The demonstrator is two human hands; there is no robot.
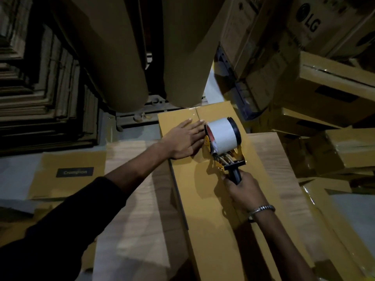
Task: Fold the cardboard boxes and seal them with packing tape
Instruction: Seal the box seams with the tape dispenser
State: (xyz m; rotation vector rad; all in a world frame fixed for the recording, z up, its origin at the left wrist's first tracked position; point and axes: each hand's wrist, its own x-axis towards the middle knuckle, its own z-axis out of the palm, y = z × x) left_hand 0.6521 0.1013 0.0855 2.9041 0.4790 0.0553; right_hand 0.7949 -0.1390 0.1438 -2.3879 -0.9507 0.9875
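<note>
A long yellow-brown cardboard box (205, 191) lies lengthwise in front of me on a wood-grain table (134, 199). Its top flaps meet in a centre seam, and clear tape shines on the far end. My left hand (183, 139) lies flat, fingers spread, on the box's left flap beside the seam. My right hand (241, 189) grips the black handle of a yellow tape dispenser (223, 142). The dispenser carries a large pale roll of tape and rests on the seam, just right of my left fingers.
A flattened box with a dark Crompton label (69, 173) lies left of the table. Two big brown paper rolls (121, 57) stand behind it. Stacked flat cardboard (40, 88) fills the left, and taped boxes (334, 151) and LG cartons (316, 23) crowd the right.
</note>
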